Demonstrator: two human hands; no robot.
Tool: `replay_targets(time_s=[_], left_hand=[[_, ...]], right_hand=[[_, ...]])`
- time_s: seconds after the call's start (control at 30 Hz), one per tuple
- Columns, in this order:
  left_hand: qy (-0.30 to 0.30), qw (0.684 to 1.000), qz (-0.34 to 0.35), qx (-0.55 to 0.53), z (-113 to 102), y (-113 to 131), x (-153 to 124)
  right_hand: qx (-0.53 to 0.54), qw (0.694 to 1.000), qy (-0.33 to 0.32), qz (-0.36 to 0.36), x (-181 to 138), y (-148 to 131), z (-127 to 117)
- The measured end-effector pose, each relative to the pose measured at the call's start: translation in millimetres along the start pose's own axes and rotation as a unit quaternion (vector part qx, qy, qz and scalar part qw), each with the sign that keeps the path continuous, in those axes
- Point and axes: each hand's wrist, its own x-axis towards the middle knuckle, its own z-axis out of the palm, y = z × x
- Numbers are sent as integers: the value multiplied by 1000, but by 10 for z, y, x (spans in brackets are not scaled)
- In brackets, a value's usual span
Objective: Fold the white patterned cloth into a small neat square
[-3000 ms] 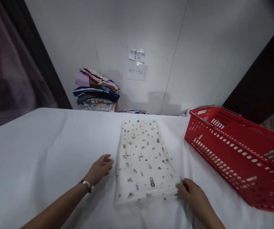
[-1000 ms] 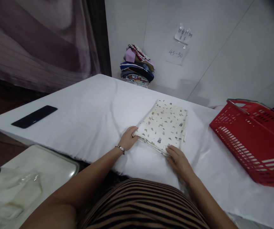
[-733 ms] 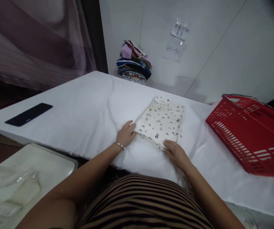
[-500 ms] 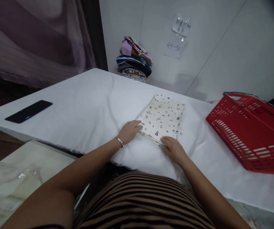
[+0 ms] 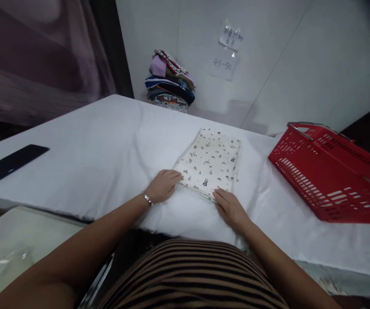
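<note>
A folded cream cloth [image 5: 212,159] with small printed figures lies flat on the white-covered table [image 5: 107,141] before me. At its near left corner, the outstretched fingertips of my left hand [image 5: 163,185] rest on the fabric; a silver bracelet circles that wrist. My right hand [image 5: 231,208] touches the near edge toward the right corner, its fingers extended over the top layer. The layered folds show along the near edge between both hands. Neither hand is wrapped round the cloth.
To the right stands a red plastic basket [image 5: 326,171] with metal handles. A black phone [image 5: 14,162] lies at the table's left end. Several folded fabrics [image 5: 170,86] are stacked beyond the far edge by the wall, where paper notes [image 5: 222,64] hang. A pale surface [image 5: 27,240] sits lower left.
My view has turned a little to the right, so the table's things appear farther left. Both hands stay at the near edge of the cloth, which keeps its folded shape.
</note>
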Motion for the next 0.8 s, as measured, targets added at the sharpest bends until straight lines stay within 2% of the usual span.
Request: replay_targets(time_s=[0.2, 0.4, 0.53, 0.67, 0.8], left_hand=[[-14, 996, 45, 74, -60, 50, 86], [-21, 989, 95, 112, 12, -105, 237], [-6, 991, 105, 86, -147, -250, 335], [2, 993, 56, 104, -547, -631, 334], [18, 987, -49, 153, -846, -1256, 133]], right_hand=[[-56, 997, -42, 14, -121, 41, -92], [-63, 997, -49, -4, -168, 118, -58], [-54, 997, -46, 2, -11, 17, -45], [-2, 998, -61, -26, 422, -302, 32], [51, 984, -103, -134, 988, -818, 247]])
